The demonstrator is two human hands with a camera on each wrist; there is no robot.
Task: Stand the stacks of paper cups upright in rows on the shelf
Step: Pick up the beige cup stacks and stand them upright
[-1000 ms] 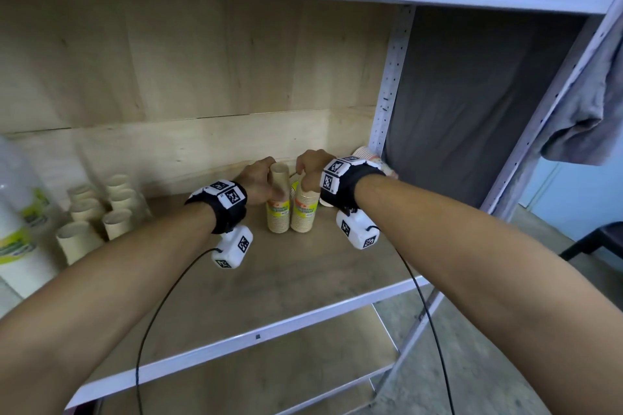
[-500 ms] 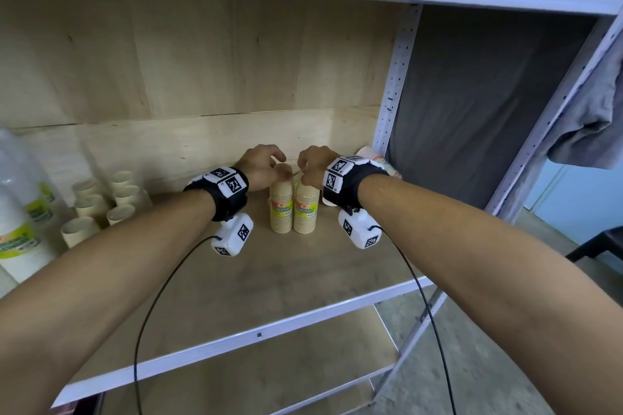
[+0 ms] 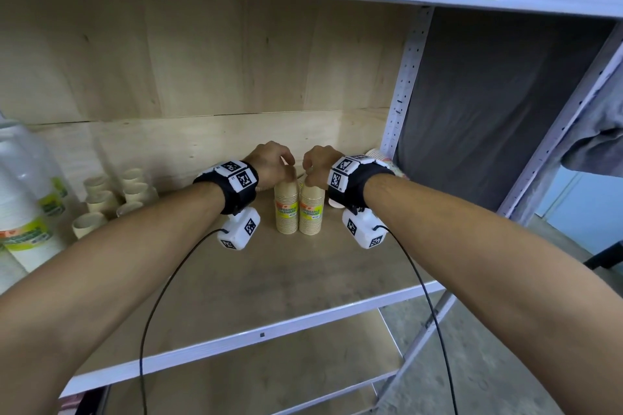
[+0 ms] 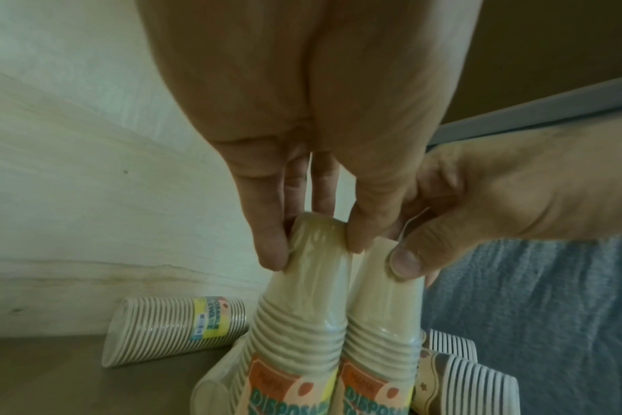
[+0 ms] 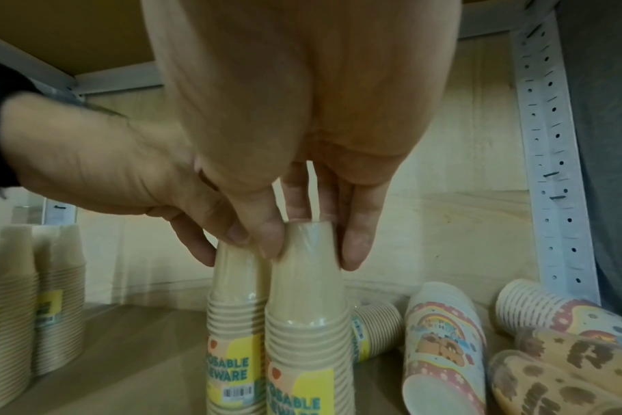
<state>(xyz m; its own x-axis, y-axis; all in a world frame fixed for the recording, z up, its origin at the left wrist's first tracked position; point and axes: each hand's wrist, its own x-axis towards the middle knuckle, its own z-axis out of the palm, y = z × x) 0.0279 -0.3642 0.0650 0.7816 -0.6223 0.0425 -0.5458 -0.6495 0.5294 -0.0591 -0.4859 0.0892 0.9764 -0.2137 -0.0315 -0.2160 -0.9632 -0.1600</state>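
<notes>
my left hand (image 3: 269, 163) pinches the top of the left wrapped stack of plain tan paper cups (image 3: 286, 209), my right hand (image 3: 318, 165) pinches the right tan stack (image 3: 312, 209). both stand upright, touching, mid-back on the wooden shelf (image 3: 269, 280). behind and right i see more stacks lying down, including a rainbow-printed cup stack (image 5: 444, 345). upright tan stacks (image 3: 101, 202) stand far left, beside white wrapped stacks (image 3: 23, 212).
</notes>
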